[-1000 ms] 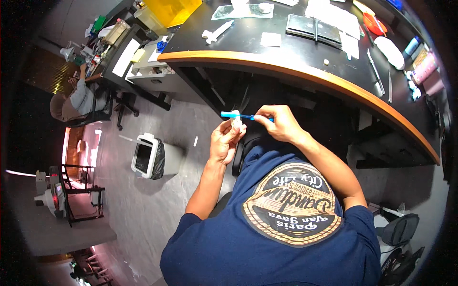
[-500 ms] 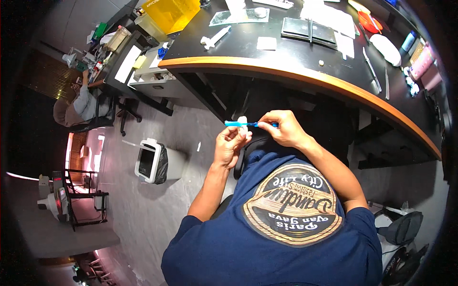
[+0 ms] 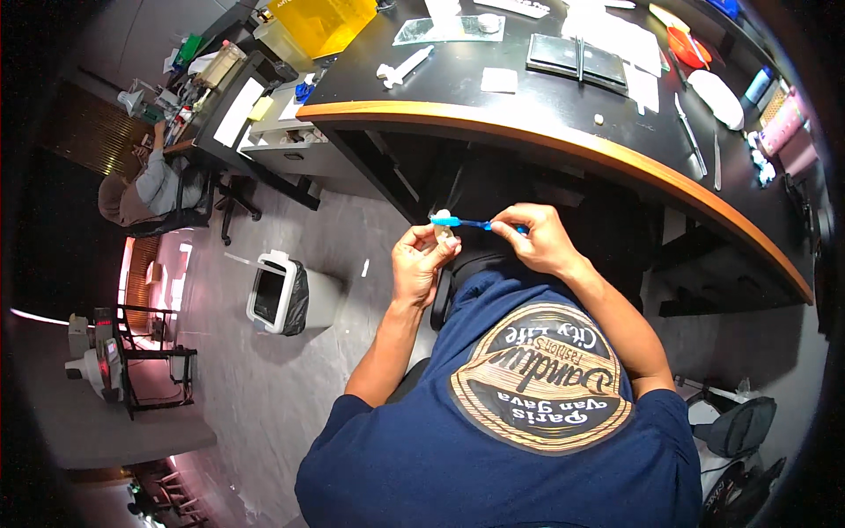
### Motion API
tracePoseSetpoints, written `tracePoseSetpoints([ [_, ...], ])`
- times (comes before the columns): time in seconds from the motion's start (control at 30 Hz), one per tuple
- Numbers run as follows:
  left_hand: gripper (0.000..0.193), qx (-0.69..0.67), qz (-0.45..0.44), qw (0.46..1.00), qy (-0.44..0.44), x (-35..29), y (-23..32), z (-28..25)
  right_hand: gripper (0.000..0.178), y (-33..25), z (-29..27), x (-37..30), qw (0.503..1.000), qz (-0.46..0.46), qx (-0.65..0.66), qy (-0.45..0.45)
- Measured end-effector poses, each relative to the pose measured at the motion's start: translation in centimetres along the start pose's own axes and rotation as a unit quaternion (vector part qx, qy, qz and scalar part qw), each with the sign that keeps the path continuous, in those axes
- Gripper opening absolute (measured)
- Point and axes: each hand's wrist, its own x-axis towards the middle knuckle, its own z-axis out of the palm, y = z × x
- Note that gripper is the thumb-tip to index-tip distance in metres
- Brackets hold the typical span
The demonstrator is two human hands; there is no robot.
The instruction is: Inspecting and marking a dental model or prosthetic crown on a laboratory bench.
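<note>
My right hand is closed around the handle of a blue toothbrush, held level above my lap. The brush's light blue head lies against a small whitish piece, too small to name surely. Thumb and fingers of my left hand pinch that piece from below. Both hands are close together in front of the table's edge, the left one a little lower.
Across the black table with its orange edge lie a white syringe, a glass slab, a dark flat case, metal instruments and an orange bowl. A lined bin stands left; another person sits beyond.
The toothbrush and my right hand have shifted slightly right, and the brush head has slid right across the whitish piece. My left hand keeps its pinch nearly in place.
</note>
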Motion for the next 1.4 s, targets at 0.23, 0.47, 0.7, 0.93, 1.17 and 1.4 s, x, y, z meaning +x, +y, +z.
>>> tracePoseSetpoints([
  [0.23,0.033,0.051,0.007,0.998,0.025,0.1,-0.7,-0.3,0.015,-0.1,-0.6,-0.3,0.997,0.065,-0.031,0.028],
  [0.47,0.038,0.116,0.044,0.992,0.041,-0.1,-0.1,-0.1,0.013,-0.5,-0.7,-0.4,0.999,0.039,-0.012,0.005],
  [0.7,0.036,0.116,0.047,0.992,0.021,0.1,0.1,0.2,0.012,-0.8,-1.1,-0.4,0.999,-0.002,-0.01,-0.035],
  [0.93,0.033,0.112,0.034,0.993,0.017,-0.1,0.0,0.0,0.011,-0.7,-1.0,-0.4,0.997,-0.022,-0.041,-0.053],
  [1.17,0.033,0.089,0.024,0.996,0.008,-0.2,0.6,0.7,0.012,-0.4,-0.9,-0.6,1.0,0.002,-0.007,-0.022],
  [1.4,0.034,0.084,0.004,0.996,-0.01,-0.3,0.9,0.9,0.009,-0.3,-0.9,-0.5,0.997,-0.008,0.002,0.079],
])
